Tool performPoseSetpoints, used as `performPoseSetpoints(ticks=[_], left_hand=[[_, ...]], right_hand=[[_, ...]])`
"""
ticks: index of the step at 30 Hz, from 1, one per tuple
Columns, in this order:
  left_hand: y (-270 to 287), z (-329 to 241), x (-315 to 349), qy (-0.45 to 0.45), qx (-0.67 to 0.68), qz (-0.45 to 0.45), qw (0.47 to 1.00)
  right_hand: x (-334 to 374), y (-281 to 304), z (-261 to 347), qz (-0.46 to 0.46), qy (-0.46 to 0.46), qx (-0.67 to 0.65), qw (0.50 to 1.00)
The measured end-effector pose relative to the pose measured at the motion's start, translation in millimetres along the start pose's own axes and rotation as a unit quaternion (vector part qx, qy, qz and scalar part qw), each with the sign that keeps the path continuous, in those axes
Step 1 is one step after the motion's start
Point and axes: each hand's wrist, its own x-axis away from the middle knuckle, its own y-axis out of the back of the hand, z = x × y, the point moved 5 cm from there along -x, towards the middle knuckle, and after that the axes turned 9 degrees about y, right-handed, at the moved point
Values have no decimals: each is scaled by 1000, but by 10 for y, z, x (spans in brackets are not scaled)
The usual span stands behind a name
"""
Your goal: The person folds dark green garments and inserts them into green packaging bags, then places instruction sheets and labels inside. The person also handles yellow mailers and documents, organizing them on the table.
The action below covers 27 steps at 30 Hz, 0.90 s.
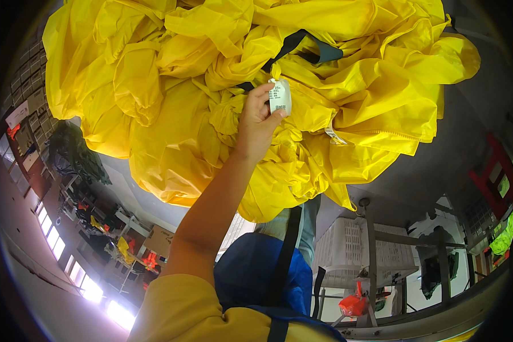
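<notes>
One white label (280,98) is held up here, pinched between thumb and fingers of the left hand (256,122), against the middle of the yellow fabric (310,105) heaped on the grey table (407,179); a white crate (343,245) is seen nearby.

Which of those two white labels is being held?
The white rectangular label pinched in the left hand; the other white label, lower right, lies untouched on shiny yellow fabric.

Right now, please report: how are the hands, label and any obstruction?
Left hand pinching white printed label. Right hand out of view. Crumpled yellow fabric behind label; only left hand overlaps label's face.
</notes>
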Motion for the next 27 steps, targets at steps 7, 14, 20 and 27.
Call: performPoseSetpoints(ticks=[7,14,20,27], left_hand=[[18,1,-1,-13,24,2,1000],[6,15,-3,-38,43,9,998],[8,45,-7,-48,40,2,998],[3,-9,-28,-40,25,-1,999]], right_hand=[[-58,-10,-46,5,7,11,1000],[-137,-32,-70,12,19,24,999],[-201,-58,-90,14,32,32,999],[-223,-42,-115,3,39,37,999]])
